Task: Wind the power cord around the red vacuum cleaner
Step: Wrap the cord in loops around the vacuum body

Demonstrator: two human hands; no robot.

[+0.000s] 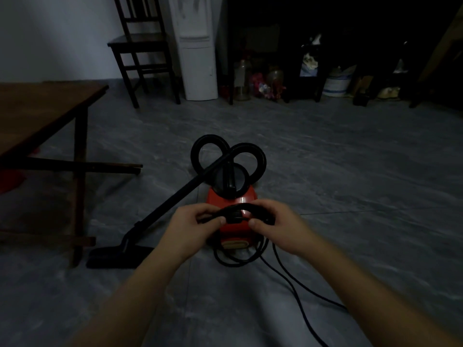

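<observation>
Glossy plastic, matt rubber, stone-like floor and dark wood

The red vacuum cleaner looks like glossy plastic; the power cord and ribbed hose look matt black. The floor is smooth grey, marbled tile. Table and chair are dark wood.

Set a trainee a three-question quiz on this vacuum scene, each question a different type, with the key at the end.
1. True or false: the left hand and the right hand both grip the power cord over the top of the red vacuum cleaner.
2. The floor nozzle lies where? A: on the floor to the person's left of the vacuum. B: on the table. C: on the chair.
3. Fill in: the loose cord trails over the floor toward the lower ____ of the view.

Key: 1 true; 2 A; 3 right.
</observation>
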